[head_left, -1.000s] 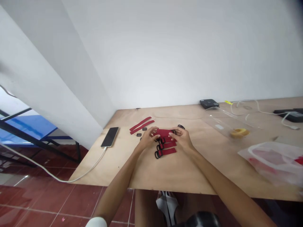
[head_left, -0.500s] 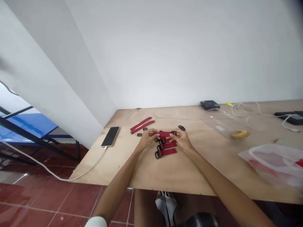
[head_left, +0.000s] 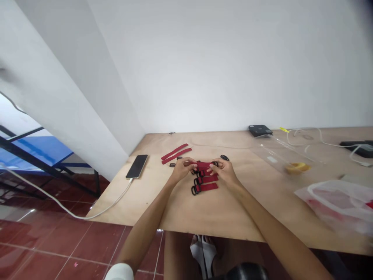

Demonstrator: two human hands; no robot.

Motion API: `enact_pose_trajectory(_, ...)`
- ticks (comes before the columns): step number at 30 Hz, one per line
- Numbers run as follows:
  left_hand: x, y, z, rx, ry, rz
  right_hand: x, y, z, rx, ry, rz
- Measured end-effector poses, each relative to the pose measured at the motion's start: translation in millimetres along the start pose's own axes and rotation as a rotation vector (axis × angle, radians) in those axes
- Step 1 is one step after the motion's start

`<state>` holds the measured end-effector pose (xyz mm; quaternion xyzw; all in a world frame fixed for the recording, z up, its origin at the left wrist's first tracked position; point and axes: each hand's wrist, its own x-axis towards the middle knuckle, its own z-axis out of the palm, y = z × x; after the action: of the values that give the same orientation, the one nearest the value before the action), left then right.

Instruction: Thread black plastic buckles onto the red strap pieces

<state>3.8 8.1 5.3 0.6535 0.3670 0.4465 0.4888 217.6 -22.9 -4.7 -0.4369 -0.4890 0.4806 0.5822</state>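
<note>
Between my two hands, a short red webbing strap (head_left: 204,165) is stretched level above the table. My left hand (head_left: 184,168) pinches its left end. My right hand (head_left: 223,170) is closed on the right end, where a black buckle (head_left: 215,164) shows at the fingers. Just below lie several red straps (head_left: 209,186) with black plastic buckles (head_left: 196,189) on their left ends, in a stacked row. Past my left hand are two loose red straps (head_left: 176,154) and two small black slide buckles (head_left: 173,165). Another black buckle (head_left: 224,157) lies beyond my right hand.
A phone (head_left: 136,166) with a white charging cable (head_left: 116,203) lies at left. To the right are a clear plastic bag (head_left: 279,151), a yellow tape roll (head_left: 297,168) and a translucent container (head_left: 335,202). A black box (head_left: 260,130) sits by the wall.
The camera view has shifted slightly. Both hands keep hold of the strap in nearly the same place, and the things on the table have not moved.
</note>
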Motion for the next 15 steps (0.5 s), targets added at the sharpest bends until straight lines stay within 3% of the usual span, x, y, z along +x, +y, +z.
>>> enact_pose_trajectory(5,2,0,-8.3,0.169,-0.061,0.045,0,3,-7,-0.084,-0.009,-0.032)
enact_pose_trajectory(7,4,0,-21.9,0.359,0.003,0.085,0,3,-13,-0.1,0.031,-0.054)
enact_pose_trajectory(11,5,-4,-62.8,0.855,0.28,0.048,4,2,-23,-0.135,0.149,-0.089)
enact_pose_trajectory(15,4,-14,-86.7,0.948,0.282,0.017,6,-1,-27,-0.183,0.25,-0.125)
